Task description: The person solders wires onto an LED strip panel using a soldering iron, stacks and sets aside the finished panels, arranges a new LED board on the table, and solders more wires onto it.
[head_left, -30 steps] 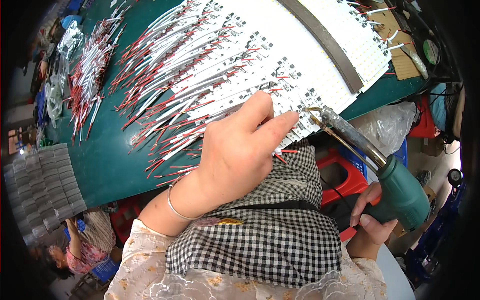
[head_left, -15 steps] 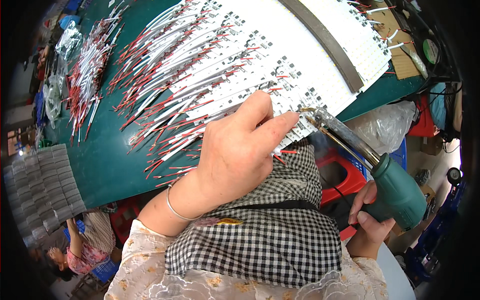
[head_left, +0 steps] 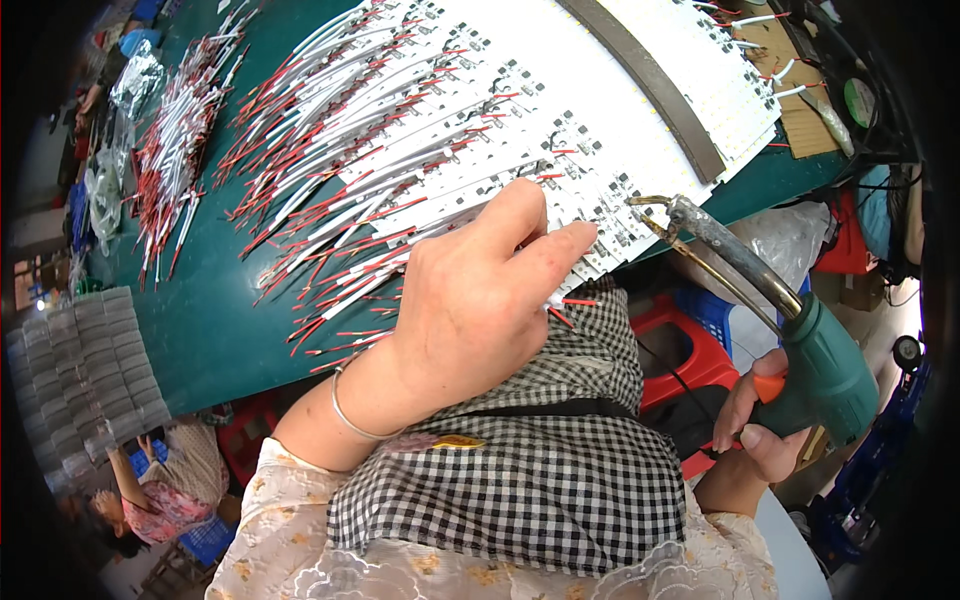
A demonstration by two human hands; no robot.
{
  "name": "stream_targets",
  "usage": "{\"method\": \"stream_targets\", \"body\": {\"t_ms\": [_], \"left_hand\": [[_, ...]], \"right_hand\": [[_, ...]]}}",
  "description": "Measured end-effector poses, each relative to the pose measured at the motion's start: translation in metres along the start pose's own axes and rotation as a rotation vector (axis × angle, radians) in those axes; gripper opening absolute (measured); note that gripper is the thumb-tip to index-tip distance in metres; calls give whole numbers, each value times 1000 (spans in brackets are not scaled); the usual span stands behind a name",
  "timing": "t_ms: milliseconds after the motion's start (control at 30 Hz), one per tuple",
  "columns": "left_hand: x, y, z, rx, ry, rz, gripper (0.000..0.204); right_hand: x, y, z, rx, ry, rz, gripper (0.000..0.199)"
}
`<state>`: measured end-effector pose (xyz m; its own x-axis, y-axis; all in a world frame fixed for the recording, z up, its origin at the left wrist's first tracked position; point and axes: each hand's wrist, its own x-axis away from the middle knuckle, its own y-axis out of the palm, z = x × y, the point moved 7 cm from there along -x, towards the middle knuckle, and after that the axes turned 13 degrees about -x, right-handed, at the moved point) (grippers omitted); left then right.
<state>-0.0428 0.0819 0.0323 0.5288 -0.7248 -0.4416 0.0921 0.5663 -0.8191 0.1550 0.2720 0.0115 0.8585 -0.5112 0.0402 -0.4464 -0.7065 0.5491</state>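
My left hand [head_left: 480,290] is closed at the near edge of white circuit boards [head_left: 640,120], its fingertips pressed down beside small black parts. It pinches a red-and-white wire [head_left: 556,302], whose red ends poke out under the fingers; the rest is hidden. My right hand [head_left: 765,440] grips the handle of a green soldering gun [head_left: 828,365] with an orange trigger. The gun's metal tip hangs just to the right of my left fingertips, seemingly a little off the boards. Rows of red-and-white wires [head_left: 350,150] fan out leftward from the boards.
A dark curved bar [head_left: 660,90] lies across the boards. Loose wires [head_left: 185,140] are heaped on the green table [head_left: 225,340], with stacked grey packs [head_left: 90,370] at its left corner. A red stool [head_left: 690,360] and plastic bag [head_left: 770,240] sit at right. Another person [head_left: 170,490] works at lower left.
My right hand has moved to the right with the soldering gun, and its tip has drawn away from my left fingertips. My left hand has stayed in place.
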Motion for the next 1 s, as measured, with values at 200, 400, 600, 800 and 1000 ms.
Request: {"method": "stream_targets", "body": {"t_ms": [200,400,600,800,1000], "left_hand": [[3,0,-2,-5,-25,18,52],[-6,8,-10,273,-93,-78,52],[-3,8,-7,212,-40,-68,49],[-1,9,-9,224,-12,-29,49],[-1,6,-2,115,34,-18,48]], "right_hand": [[5,-2,3,68,73,-91,60],[19,-6,-5,59,103,-60,58],[30,-6,1,151,157,14,50],[25,3,8,170,121,54,41],[31,4,6,234,191,104,45]]}}
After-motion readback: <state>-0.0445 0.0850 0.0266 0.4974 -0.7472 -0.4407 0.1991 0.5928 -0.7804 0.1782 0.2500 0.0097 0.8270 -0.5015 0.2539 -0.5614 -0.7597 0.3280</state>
